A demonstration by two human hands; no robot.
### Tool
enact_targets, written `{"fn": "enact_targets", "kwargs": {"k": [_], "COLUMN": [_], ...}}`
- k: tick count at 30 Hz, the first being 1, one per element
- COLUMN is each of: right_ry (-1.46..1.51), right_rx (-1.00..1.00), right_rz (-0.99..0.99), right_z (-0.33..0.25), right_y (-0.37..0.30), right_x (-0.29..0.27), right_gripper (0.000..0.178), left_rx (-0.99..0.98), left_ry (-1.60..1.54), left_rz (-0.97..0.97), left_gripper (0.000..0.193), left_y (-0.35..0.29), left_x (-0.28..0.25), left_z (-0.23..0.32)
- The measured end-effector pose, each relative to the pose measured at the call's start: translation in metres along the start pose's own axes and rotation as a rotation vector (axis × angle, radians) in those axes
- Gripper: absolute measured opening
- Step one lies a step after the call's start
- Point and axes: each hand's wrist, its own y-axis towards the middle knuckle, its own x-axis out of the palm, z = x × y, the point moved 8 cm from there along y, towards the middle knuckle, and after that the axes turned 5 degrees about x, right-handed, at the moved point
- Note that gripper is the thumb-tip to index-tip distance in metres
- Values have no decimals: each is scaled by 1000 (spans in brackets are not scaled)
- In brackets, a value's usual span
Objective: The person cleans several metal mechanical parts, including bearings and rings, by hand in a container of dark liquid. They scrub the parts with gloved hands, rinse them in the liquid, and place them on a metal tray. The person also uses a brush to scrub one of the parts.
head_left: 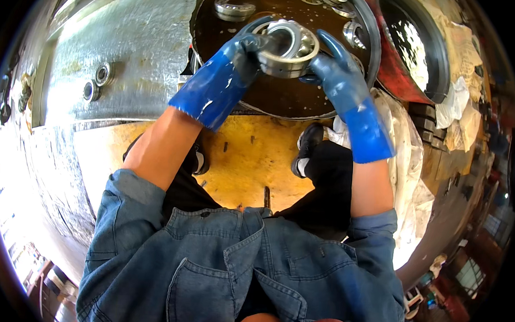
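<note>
A large steel ball bearing [285,68] is held between my two blue-gloved hands, above a round tub [376,46] of brown liquid. Its inner ring sits tilted inside the outer ring, and shiny balls show at the right side of the gap. My left hand [249,49] grips the left side, its thumb at the inner ring. On the other side, my right hand [335,68] grasps the outer ring with one finger stretched up and others partly hidden beneath. More bearings lie in the tub, including one [234,11] at the upper left and another [354,35] at the right.
Two small bearings [104,74] sit on a metal-topped table [136,60] to the left. A red drum [396,78] with pale liquid stands right of the tub. Whitish plastic sheeting [407,166] hangs beside my right arm. Below the tub lies a yellow floor [246,160].
</note>
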Motion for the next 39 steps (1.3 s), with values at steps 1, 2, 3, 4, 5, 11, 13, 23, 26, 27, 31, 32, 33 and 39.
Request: {"fn": "enact_targets", "kwargs": {"k": [1,2,3,4,5,11,13,23,26,27,31,32,33,39], "right_ry": [13,185,358,229,246,400,333,-83,-163,43,10,-4,-17,-81], "right_rx": [-12,-57,-113,-58,-69,-11,28,60,58,1,-29,-36,-44,-93], "right_rz": [4,-123,-244,-142,-127,-132,-87,84,137,3,6,11,15,42], "right_z": [4,13,15,5,11,21,12,14,23,29,27,27,27,19], "right_y": [8,20,18,13,15,13,-3,-2,0,3,11,12,13,20], "right_x": [-6,-20,-33,-20,-26,-18,-13,-15,-25,-23,-21,-21,-20,-23], "right_gripper": [72,60,47,43,43,44,45,45,68,73,71,70,69,66], "left_rx": [123,99,8,-69,-85,-136,-151,-136,-199,-268,-361,-370,-380,-442], "left_ry": [-79,-91,-57,-1,10,78,101,143,197,239,277,306,336,517], "left_rz": [3,-25,32,106,89,-15,-36,-84,-12,61,263,270,278,307], "left_gripper": [55,55,52,48,48,48,48,51,52,52,47,47,47,50], "left_y": [-2,3,4,1,1,-3,-4,-8,-9,-11,-10,-11,-12,-11], "left_x": [-12,8,37,48,50,54,51,44,36,30,47,48,48,55], "left_z": [-1,3,14,25,24,21,22,16,12,4,8,10,11,15]}}
